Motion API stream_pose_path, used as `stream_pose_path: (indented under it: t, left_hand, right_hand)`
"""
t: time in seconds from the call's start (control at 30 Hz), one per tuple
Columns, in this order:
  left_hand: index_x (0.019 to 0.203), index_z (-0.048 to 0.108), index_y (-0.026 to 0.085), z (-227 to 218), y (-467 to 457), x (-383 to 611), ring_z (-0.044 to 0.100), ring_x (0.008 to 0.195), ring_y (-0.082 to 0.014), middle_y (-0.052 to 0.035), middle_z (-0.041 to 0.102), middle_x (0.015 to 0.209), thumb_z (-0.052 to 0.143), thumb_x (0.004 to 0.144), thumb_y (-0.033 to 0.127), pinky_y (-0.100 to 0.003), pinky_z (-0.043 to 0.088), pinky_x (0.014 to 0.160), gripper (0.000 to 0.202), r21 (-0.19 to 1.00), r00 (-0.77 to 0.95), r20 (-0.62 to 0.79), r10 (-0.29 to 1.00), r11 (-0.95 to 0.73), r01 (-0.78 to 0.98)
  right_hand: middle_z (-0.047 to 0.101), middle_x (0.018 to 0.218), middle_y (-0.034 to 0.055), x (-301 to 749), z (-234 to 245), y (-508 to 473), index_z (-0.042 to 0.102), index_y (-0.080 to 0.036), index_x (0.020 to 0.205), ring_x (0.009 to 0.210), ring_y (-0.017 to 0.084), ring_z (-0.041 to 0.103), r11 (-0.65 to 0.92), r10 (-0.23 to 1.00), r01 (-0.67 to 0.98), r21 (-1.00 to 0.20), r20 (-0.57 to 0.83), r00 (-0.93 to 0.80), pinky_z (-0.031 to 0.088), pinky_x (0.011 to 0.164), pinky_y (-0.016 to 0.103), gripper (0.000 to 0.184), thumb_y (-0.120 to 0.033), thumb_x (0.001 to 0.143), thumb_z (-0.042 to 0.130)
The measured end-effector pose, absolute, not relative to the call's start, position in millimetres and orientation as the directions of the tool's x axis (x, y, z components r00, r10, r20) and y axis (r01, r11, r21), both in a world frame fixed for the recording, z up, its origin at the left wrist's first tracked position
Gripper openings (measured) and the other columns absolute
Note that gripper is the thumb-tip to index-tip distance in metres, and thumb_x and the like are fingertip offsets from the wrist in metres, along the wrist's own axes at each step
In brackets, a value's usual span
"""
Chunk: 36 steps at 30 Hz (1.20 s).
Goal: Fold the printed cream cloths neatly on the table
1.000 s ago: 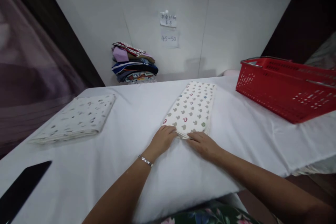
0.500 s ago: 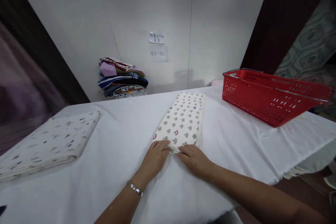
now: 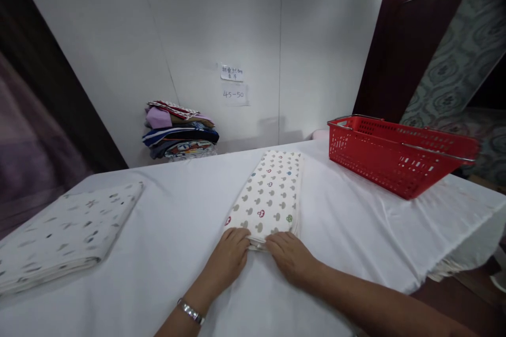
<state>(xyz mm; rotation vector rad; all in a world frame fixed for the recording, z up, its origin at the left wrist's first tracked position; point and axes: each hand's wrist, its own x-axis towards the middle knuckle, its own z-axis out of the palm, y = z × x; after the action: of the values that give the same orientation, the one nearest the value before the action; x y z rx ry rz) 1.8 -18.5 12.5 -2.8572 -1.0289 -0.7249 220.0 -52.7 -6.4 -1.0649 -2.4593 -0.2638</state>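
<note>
A folded white cloth with a mushroom print (image 3: 269,195) lies lengthwise on the white-covered table (image 3: 174,242). My left hand (image 3: 233,250) grips its near left corner, fingers on top and thumb at the folded edge. At the near right corner, my right hand (image 3: 290,255) has its fingers over the cloth in the same way. The layers of the near edge show in the gap between both hands. My thumbs are mostly hidden.
On the left lies another folded cloth with a leaf-like print (image 3: 75,229). A red plastic basket (image 3: 395,158) with metal handles stands at the right. Behind the table is a stack of folded fabrics (image 3: 179,131) by the wall, where paper notes (image 3: 234,93) hang.
The view has tilted up slightly, so everything sits lower in the picture. Both hands keep their hold on the near edge of the mushroom-print cloth, which lies as before.
</note>
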Motion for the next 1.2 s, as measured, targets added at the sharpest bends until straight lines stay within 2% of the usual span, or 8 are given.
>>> stream_pose_path:
  t: [0.3,0.5,0.67,0.73,0.87,1.03,1.2]
  left_hand:
    - [0.09,0.056,0.02,9.4,-17.0,-0.8,0.054,0.101,-0.02,-0.0038,0.06,0.105,0.046,0.074,0.002,-0.043,0.043,0.093,0.026,0.206,0.668,0.395,0.631,-0.77,0.604]
    - [0.117,0.047,0.021,5.7,-16.6,-0.3,0.056,0.099,-0.0212,-0.0056,0.061,0.109,0.046,0.075,0.003,-0.045,0.044,0.091,0.046,0.163,0.665,0.463,0.586,-0.794,0.586]
    - [0.101,0.056,0.021,9.2,-16.5,2.2,0.056,0.09,-0.0195,-0.0048,0.062,0.095,0.044,0.08,0.004,-0.039,0.047,0.08,0.03,0.16,0.685,0.443,0.579,-0.802,0.575]
    - [0.1,0.057,0.02,10.0,-16.8,1.7,0.055,0.091,-0.0197,-0.0058,0.061,0.096,0.043,0.081,0.004,-0.039,0.047,0.081,0.029,0.163,0.675,0.457,0.579,-0.8,0.577]
    - [0.104,0.057,0.021,15.0,-21.7,3.1,0.053,0.097,-0.0199,-0.006,0.059,0.103,0.046,0.078,0.004,-0.039,0.044,0.087,0.032,0.201,0.672,0.415,0.613,-0.782,0.59]
    - [0.115,0.051,0.021,23.0,-33.6,18.2,0.05,0.106,-0.0215,-0.0072,0.057,0.112,0.051,0.08,0.013,-0.041,0.04,0.094,0.036,0.254,0.708,0.339,0.619,-0.785,0.565]
    - [0.117,0.051,0.021,17.3,-36.8,26.8,0.05,0.108,-0.0208,-0.0069,0.058,0.114,0.048,0.085,0.015,-0.042,0.039,0.095,0.032,0.27,0.715,0.317,0.623,-0.782,0.561]
  right_hand:
    - [0.057,0.095,0.0077,214.1,-3.0,-49.9,0.046,-0.016,0.121,0.087,0.019,0.048,0.694,0.642,0.718,0.052,0.404,-0.651,0.041,0.075,0.033,0.031,-0.015,0.09,0.043]
    - [0.058,0.094,0.0069,214.2,-9.9,-46.9,0.048,-0.017,0.118,0.085,0.019,0.05,0.7,0.625,0.711,0.062,0.429,-0.652,0.042,0.073,0.033,0.028,-0.016,0.09,0.044]
    - [0.06,0.099,0.0082,216.4,-13.3,-47.6,0.047,-0.016,0.121,0.087,0.019,0.051,0.713,0.613,0.7,0.043,0.445,-0.653,0.043,0.074,0.034,0.031,-0.014,0.09,0.043]
    - [0.06,0.103,0.0094,219.3,-13.2,-49.0,0.046,-0.015,0.123,0.089,0.02,0.051,0.724,0.607,0.689,0.024,0.45,-0.654,0.044,0.076,0.035,0.033,-0.012,0.09,0.04]
    - [0.059,0.113,0.0119,225.4,-9.7,-53.6,0.044,-0.014,0.127,0.098,0.021,0.052,0.743,0.604,0.669,-0.016,0.448,-0.659,0.045,0.081,0.037,0.037,-0.011,0.091,0.037]
    - [0.057,0.119,0.0145,229.5,-5.3,-58.3,0.039,-0.011,0.132,0.108,0.021,0.051,0.776,0.577,0.628,-0.066,0.478,-0.663,0.046,0.087,0.039,0.042,-0.009,0.09,0.037]
    - [0.055,0.125,0.015,244.5,-7.1,-61.9,0.044,-0.009,0.129,0.118,0.022,0.047,0.766,0.584,0.641,-0.051,0.474,-0.659,0.039,0.099,0.044,0.041,-0.01,0.088,0.039]
